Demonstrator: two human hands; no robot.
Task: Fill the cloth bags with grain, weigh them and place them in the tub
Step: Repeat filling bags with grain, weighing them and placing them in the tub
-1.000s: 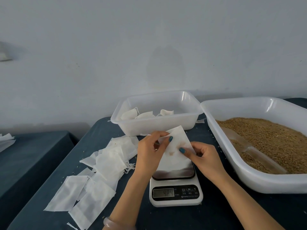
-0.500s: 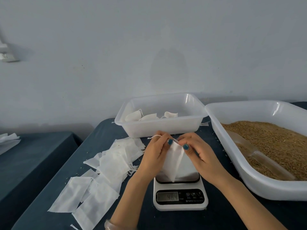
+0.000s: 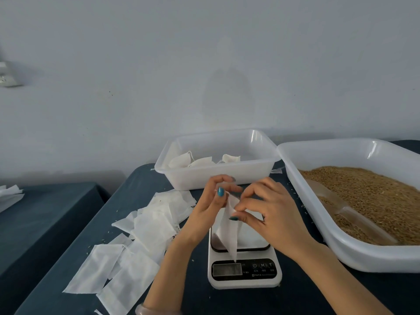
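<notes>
White cloth bag (image 3: 229, 235) hangs above the digital kitchen scale (image 3: 245, 272), pinched at its top edge by the left hand (image 3: 210, 208) and by the right hand (image 3: 276, 217).

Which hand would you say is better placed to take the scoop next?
Probably the right hand: it is nearer the scoop lying in the grain, and the left hand also pinches the bag.

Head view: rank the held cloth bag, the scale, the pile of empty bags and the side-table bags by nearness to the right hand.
1. cloth bag: pinched by the right hand.
2. scale: directly beneath that hand.
3. pile of empty bags: left, beyond the left hand.
4. side-table bags: far left.
</notes>
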